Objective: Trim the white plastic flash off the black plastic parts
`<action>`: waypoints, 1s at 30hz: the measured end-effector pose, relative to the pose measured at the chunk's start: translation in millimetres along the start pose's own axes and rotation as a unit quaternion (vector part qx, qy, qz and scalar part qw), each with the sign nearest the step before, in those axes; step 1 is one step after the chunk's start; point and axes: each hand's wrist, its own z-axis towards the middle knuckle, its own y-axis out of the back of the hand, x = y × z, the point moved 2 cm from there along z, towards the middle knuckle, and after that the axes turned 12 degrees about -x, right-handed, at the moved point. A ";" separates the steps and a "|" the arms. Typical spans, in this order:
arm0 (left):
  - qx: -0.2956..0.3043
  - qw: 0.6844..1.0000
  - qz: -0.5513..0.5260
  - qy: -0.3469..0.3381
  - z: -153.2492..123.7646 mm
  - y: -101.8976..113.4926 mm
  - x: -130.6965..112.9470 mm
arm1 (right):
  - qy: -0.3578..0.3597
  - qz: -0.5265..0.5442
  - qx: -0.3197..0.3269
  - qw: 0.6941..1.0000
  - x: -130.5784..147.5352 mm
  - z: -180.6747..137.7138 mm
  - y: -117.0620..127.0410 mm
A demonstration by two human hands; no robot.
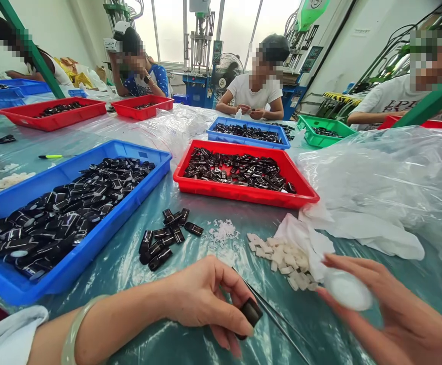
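Note:
Near the front of the table, my left hand [213, 299] has its thumb and fingers closed round a small glossy black plastic part [251, 312]. A pair of metal tweezers [277, 314] runs diagonally just beside that part; whether the hand touches it I cannot tell. On the right, my right hand [392, 309] grips a whitish translucent bottle [348, 289], its round end facing me and slightly blurred. Between the hands and the trays lie a small group of black parts [162, 248], a pile of white shavings [224, 231] and a heap of small off-white rectangular pieces [289, 256].
A blue tray [129, 203] full of black parts stands at left, a red tray [243, 195] of them ahead. Crumpled clear plastic [388, 172] and white tissue [380, 235] lie at right. Several people sit around the table with more trays. A green post [34, 50] rises at left.

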 end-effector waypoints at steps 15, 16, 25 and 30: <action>0.005 1.000 0.000 0.009 -4.9 -2.2 -2.3 | 0.192 -0.038 0.041 0.980 49.0 21.6 -21.0; 0.004 1.000 0.001 0.010 -4.8 -2.3 -1.9 | 0.195 -0.041 0.040 0.979 49.6 21.2 -20.4; 0.009 1.000 0.014 0.019 -5.3 -3.3 -1.7 | 0.202 -0.062 0.062 0.975 53.7 16.2 -13.7; 0.012 1.000 0.017 0.020 -5.2 -3.5 -1.5 | 0.181 -0.053 0.050 0.981 57.8 14.6 -17.0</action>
